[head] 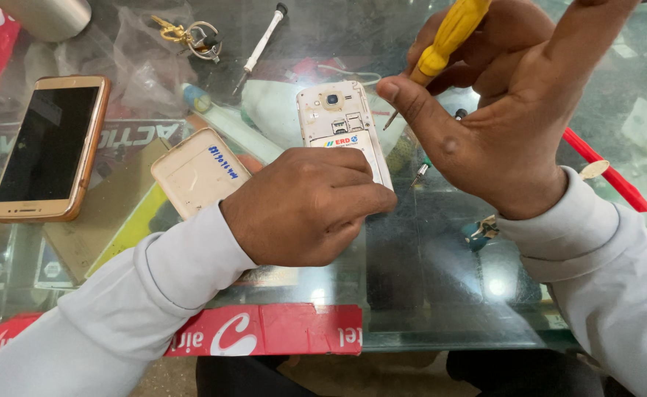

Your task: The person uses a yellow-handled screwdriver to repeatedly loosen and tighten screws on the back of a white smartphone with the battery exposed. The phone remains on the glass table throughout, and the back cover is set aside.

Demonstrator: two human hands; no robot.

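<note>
Left hand (305,206) clamps the light, fragile opened phone (342,121) by its edges beneath curled fingers; right hand (500,110) grips a yellow-handled screwdriver (448,37).

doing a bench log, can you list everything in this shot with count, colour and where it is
opened phone: 1, white with back cover off, centre of glass table, under the left hand
back cover: 1, cream, left of the opened phone
gold phone: 1, gold with dark screen, far left, face up
yellow screwdriver: 1, yellow handle, in the right hand, tip by the opened phone
small screwdriver: 1, white shaft and black cap, top centre
key bunch: 1, gold and silver, top
red tool: 1, red, right
glass table: 1, clear with a red strip on the near edge
left hand: 1, holds the opened phone
right hand: 1, grips the yellow screwdriver
</note>
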